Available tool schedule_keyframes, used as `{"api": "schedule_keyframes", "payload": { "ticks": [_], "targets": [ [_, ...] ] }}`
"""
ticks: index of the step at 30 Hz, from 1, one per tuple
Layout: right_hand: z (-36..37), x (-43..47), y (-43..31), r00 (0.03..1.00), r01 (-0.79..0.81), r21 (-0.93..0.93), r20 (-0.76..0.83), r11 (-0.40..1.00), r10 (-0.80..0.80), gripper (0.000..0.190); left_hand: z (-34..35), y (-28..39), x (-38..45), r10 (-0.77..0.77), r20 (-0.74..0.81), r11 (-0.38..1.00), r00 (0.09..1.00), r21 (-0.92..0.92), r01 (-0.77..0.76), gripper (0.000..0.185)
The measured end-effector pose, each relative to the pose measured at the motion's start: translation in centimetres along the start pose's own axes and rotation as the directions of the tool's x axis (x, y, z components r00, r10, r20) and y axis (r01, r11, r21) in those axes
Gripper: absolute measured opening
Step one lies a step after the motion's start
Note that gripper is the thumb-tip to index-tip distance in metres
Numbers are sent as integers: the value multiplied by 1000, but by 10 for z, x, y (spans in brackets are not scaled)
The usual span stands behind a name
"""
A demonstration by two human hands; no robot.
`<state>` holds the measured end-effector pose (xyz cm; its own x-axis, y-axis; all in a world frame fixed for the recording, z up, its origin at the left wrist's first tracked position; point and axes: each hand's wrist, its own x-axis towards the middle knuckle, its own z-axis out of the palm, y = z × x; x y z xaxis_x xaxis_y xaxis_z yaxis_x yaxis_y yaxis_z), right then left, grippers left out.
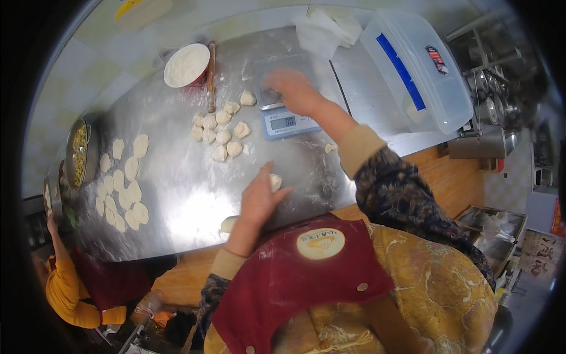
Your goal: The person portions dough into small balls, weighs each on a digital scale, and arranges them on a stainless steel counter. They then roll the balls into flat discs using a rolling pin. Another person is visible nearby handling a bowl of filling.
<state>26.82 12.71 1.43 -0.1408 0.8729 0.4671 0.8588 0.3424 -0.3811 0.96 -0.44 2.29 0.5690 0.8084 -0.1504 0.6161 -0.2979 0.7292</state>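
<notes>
My left hand (258, 199) is low over the steel table (177, 177), with a small lump of dough (275, 182) held between its thumb and fingers. Over the metal pan of a blue digital kitchen scale (289, 125) is my right hand (295, 91), blurred; whether it holds anything cannot be made out. Several floured dough pieces (221, 137) sit in a cluster left of the scale. Close to my left wrist, partly hidden by it, is a larger piece of dough (229, 224). A dough scrap (330, 148) lies below the scale's right corner.
Flattened dough rounds (126, 199) lie at the left, beside a metal bowl of chopped filling (79, 155). Behind are a bowl of flour (186, 65) and a wooden rolling pin (212, 77). A lidded plastic box (420, 71) stands right. Another person's arm (62, 243) reaches in far left.
</notes>
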Motion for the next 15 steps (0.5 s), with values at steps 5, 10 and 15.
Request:
{"api": "schedule_keyframes", "payload": {
  "ticks": [5, 10, 15],
  "targets": [
    [-68, 47, 34, 844, -305, 745, -77, 594, 530, 43, 29, -8, -25, 46, -136, 973, 990, 232, -13, 60],
    [-52, 20, 79, 868, -454, 500, 62, 738, 493, 42, 39, -7, -33, 4, -167, 944, 986, 326, 52, 57],
    [-22, 9, 62, 853, -487, 515, 106, 706, 511, 39, 30, -15, -30, -136, -62, 990, 989, -33, 134, 45]
  ]
}}
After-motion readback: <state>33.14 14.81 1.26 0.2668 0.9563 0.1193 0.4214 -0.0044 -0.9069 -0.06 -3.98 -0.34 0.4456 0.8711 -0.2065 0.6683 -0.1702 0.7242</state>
